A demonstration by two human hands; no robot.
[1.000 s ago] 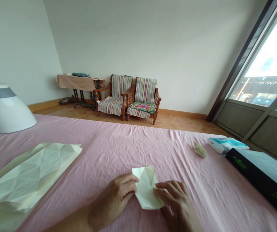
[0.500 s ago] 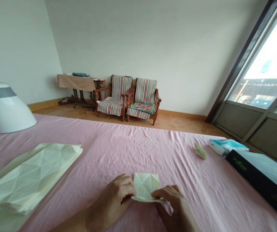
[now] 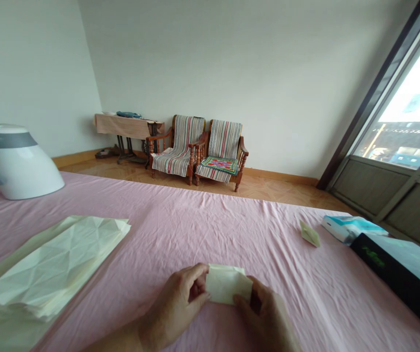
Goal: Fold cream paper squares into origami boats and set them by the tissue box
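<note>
Both my hands hold one small folded piece of cream paper (image 3: 226,287) low over the pink tablecloth (image 3: 202,225). My left hand (image 3: 175,305) pinches its left edge with thumb and fingertips. Gripping the right edge is my right hand (image 3: 264,315), thumb on the lower corner. The paper is folded over into a compact rectangle, lifted slightly off the cloth. A stack of creased cream sheets (image 3: 49,266) lies to the left of my left hand.
A white kettle (image 3: 15,161) with a grey handle stands at the far left. A small folded paper piece (image 3: 309,233), a teal and white box (image 3: 354,228) and a black box (image 3: 400,274) lie at the right. Striped chairs (image 3: 200,151) stand beyond the table.
The paper was lying flatter and more open; both hands have folded it over into a smaller shape and lifted it. The view has shifted slightly left.
</note>
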